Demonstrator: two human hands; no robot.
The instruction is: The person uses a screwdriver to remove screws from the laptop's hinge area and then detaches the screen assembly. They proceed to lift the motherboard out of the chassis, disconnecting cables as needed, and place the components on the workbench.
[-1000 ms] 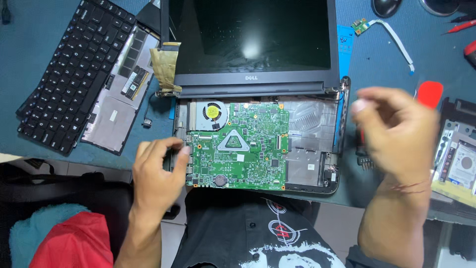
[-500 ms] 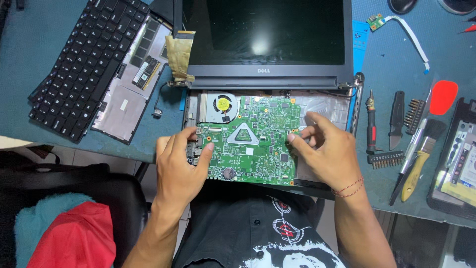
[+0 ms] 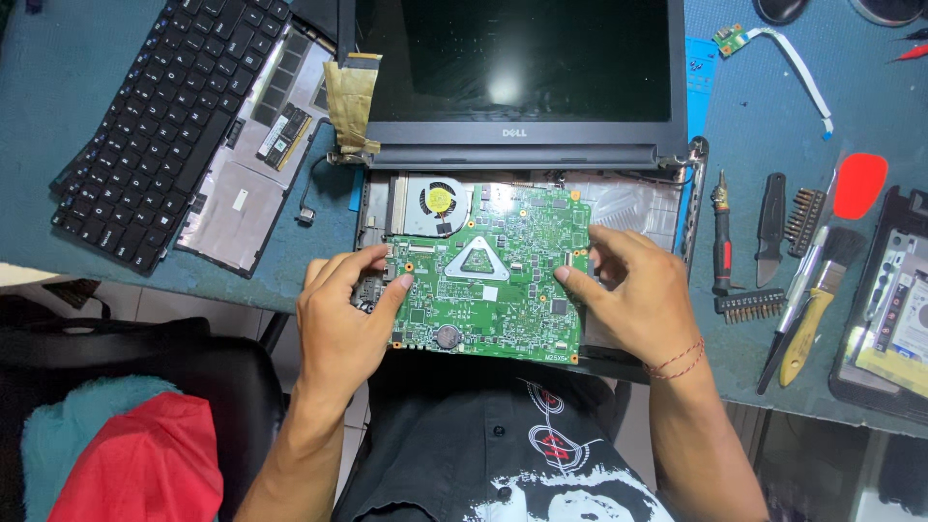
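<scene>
Hands of a seated person grip a green laptop motherboard [image 3: 493, 275] from both sides, seen from the head camera looking down. The left hand [image 3: 338, 324] pinches the board's left edge, fingers curled narrow around it. The right hand [image 3: 633, 295] clasps the right edge, fingers spread over the corner. The board sits in the opened laptop base [image 3: 633, 203], just below a cooling fan [image 3: 435, 201] and the dark screen [image 3: 512, 58]. A detached keyboard [image 3: 159, 116] lies to the left on the teal table [image 3: 58, 68]. To the right lie a screwdriver [image 3: 721, 232], a rack of bits [image 3: 749, 306] and a yellow-handled brush [image 3: 817, 309].
</scene>
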